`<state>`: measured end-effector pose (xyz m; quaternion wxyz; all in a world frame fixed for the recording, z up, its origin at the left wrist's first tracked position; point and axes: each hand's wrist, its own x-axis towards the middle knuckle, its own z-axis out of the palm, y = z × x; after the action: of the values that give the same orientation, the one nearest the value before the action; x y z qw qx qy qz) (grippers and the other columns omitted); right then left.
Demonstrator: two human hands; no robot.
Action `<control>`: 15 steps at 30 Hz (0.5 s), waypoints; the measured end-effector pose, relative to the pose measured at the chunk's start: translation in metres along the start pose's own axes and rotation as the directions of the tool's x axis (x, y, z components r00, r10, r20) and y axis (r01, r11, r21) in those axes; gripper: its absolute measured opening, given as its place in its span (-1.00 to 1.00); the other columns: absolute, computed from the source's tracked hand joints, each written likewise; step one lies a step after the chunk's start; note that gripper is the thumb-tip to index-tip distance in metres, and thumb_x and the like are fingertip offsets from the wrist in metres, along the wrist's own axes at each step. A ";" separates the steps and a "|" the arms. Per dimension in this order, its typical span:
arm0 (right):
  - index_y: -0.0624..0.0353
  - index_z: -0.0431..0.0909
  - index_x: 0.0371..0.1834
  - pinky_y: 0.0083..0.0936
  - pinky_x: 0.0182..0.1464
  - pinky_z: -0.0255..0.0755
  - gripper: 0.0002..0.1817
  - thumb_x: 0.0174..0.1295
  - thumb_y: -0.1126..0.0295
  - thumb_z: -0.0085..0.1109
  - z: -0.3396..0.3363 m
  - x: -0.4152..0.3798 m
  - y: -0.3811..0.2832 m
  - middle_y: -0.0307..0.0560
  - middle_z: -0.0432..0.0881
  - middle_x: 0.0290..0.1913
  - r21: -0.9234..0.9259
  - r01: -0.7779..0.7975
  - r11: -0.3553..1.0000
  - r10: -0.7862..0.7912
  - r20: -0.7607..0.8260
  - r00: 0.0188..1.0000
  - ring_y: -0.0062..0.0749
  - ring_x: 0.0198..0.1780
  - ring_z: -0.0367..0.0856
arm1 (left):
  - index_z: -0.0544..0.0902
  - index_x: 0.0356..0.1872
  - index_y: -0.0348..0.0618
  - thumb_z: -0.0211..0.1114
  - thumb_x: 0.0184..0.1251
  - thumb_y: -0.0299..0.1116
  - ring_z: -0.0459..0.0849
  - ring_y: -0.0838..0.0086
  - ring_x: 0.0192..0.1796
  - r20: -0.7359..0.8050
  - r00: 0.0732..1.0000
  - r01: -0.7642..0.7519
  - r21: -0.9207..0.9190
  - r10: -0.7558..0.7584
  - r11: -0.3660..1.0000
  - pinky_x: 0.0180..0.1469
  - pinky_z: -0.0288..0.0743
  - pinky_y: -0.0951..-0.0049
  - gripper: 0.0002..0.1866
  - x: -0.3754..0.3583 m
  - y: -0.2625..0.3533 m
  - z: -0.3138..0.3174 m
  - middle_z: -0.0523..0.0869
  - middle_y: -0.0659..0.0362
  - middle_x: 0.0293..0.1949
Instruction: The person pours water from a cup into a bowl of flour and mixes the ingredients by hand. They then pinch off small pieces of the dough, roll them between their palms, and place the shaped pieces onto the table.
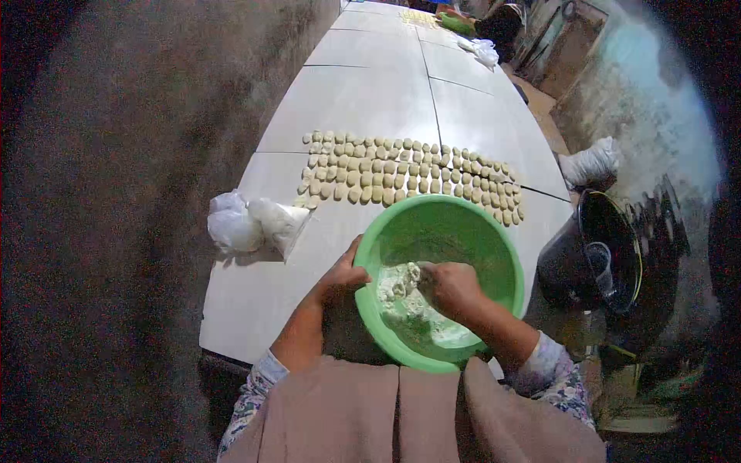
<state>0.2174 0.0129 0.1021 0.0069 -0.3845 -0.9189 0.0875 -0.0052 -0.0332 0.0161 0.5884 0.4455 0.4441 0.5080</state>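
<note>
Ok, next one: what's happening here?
A person works at a long table. Their left hand grips the rim of a green bowl, while their right hand is down inside it, in a white, clumpy powder; whether it holds a lump is hard to tell. Just beyond the bowl, small pale pieces lie in rows. Two bags sit to the left, and another person is at the far end.

We have our left hand (338, 276) clamped out front, thumb (356, 275) pointing right, other fingers mostly hidden; left forearm (303, 332) slants up and right. Our right hand (451, 288) is curled, back up, fingertips leftward, blurry; right forearm (507, 329) slants up-left.
</note>
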 end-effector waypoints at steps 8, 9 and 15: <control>0.15 0.36 0.05 -0.29 -0.05 0.44 -0.51 -0.02 0.63 0.17 -0.002 -0.003 0.005 0.07 0.39 -0.04 0.623 0.200 0.757 -0.298 0.056 0.953 -0.11 -0.03 0.48 | 0.09 0.34 -0.08 0.21 -0.21 -0.36 0.39 0.40 0.06 0.023 0.993 0.114 0.010 -0.115 0.993 0.08 0.34 0.42 -0.10 -0.006 0.021 0.004 0.37 0.13 0.10; 0.11 0.29 0.17 -0.27 0.02 0.41 -0.42 0.00 0.61 0.17 -0.006 -0.001 0.006 0.04 0.31 0.08 0.666 0.169 0.726 -0.291 0.074 0.954 -0.13 0.03 0.44 | 0.08 0.34 -0.08 0.21 -0.20 -0.34 0.39 0.40 0.06 0.044 0.996 0.076 -0.063 -0.073 0.995 0.09 0.33 0.41 -0.10 -0.012 0.025 0.005 0.39 0.11 0.08; 0.06 0.29 0.17 -0.19 0.09 0.36 -0.39 -0.04 0.60 0.17 0.031 -0.011 -0.001 0.17 0.31 0.10 0.373 0.272 0.887 -0.282 -0.029 0.959 0.07 0.08 0.40 | 0.05 0.35 -0.02 0.25 -0.35 -0.45 0.43 0.33 0.08 0.093 0.996 -0.005 -0.055 0.010 0.998 0.05 0.42 0.41 0.01 0.005 -0.007 -0.008 0.33 0.08 0.19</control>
<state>0.2215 -0.0003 0.0726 0.0804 -0.2400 -0.9308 0.2637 -0.0108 -0.0286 0.0078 0.6186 0.4542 0.4005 0.5006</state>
